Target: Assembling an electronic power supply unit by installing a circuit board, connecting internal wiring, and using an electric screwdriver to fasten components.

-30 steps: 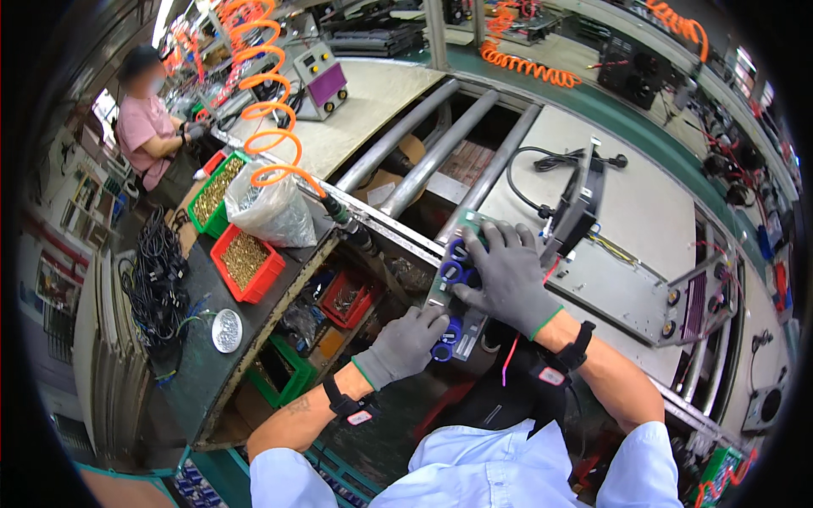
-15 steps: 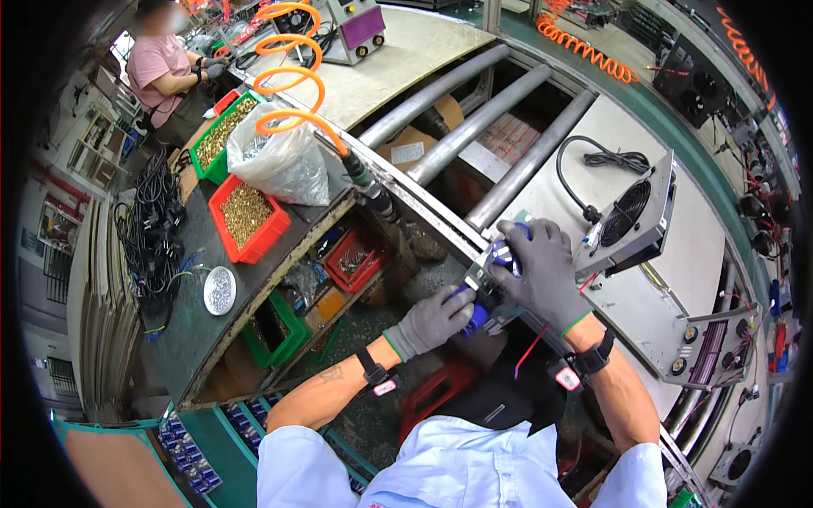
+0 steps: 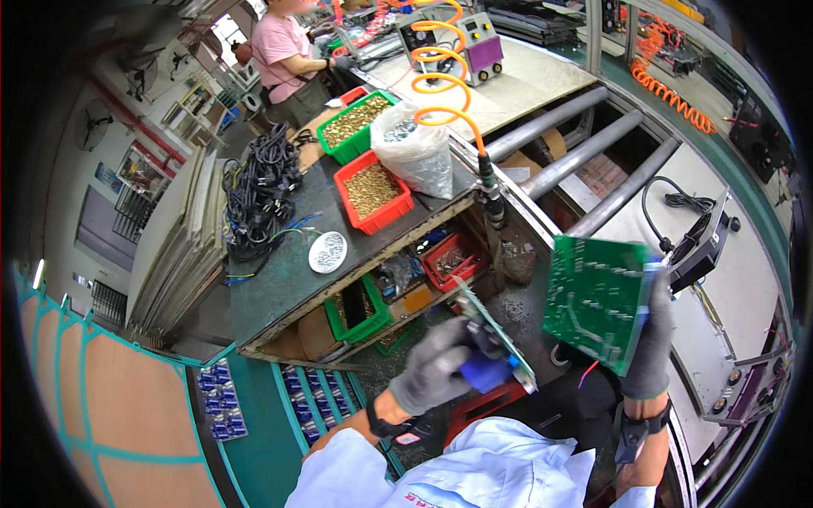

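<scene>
Clamped in each gloved grip, left hand (image 3: 440, 366) and right hand (image 3: 650, 343), circuit boards (image 3: 597, 300) hover above the cluttered workbench (image 3: 288, 279).

Both hands came up off the conveyor rail. Right hand (image 3: 650, 339) now holds a green circuit board (image 3: 597, 300) at 3 o'clock, left hand (image 3: 436, 366) grips a second board (image 3: 495, 334) edge-on, with blue parts underneath.
</scene>
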Demonstrator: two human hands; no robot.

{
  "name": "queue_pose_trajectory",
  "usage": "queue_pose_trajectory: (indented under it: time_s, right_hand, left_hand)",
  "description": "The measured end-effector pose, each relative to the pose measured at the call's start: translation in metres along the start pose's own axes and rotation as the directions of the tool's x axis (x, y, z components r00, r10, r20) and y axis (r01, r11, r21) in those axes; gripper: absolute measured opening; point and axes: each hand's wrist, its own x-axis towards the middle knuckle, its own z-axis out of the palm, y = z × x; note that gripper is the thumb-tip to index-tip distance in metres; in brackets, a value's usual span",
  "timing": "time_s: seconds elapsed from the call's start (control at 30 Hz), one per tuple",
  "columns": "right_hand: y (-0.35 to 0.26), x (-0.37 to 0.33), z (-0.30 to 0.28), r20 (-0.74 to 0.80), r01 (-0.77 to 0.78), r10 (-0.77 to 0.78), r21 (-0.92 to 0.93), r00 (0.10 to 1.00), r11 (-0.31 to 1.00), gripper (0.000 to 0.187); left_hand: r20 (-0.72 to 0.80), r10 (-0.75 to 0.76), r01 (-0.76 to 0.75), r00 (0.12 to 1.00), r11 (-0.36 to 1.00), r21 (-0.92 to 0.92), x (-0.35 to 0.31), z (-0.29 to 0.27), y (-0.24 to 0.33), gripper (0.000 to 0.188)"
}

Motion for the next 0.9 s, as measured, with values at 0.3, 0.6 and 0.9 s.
queue_pose_trajectory:
  time_s: [0.3,0.6,0.9]
  right_hand:
    - [-0.042,-0.115,-0.114,-0.472,0.311,-0.266,0.017,0.840,0.950,0.049]
    - [-0.101,-0.154,-0.122,-0.513,0.201,-0.370,-0.354,0.775,0.913,0.043]
    - [-0.111,-0.054,-0.135,-0.072,-0.328,-0.686,-0.911,0.724,-0.251,0.053]
  left_hand:
    - [-0.277,-0.391,0.450,0.878,0.473,0.757,-0.040,-0.218,-0.106,0.060]
    - [-0.275,-0.776,0.233,0.568,-0.169,0.958,-0.064,-0.255,-0.182,0.072]
    - [0.392,-0.095,0.086,0.915,0.995,0.042,0.056,0.091,-0.001,0.024]
